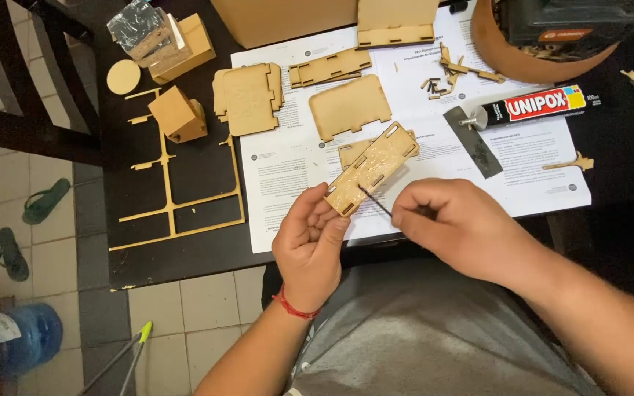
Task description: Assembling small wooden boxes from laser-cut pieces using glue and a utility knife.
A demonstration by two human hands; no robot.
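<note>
Slotted wooden panel point(373, 168) — pinched at its lower end by left hand point(308, 242), fingers curled; right hand point(453, 224) closed on thin stick point(374, 201) — tip touching panel.

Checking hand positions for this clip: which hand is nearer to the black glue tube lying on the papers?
Right. The right hand sits below and slightly left of the glue tube, holding a thin stick. The left hand is farther left, holding a slotted wooden panel.
</note>
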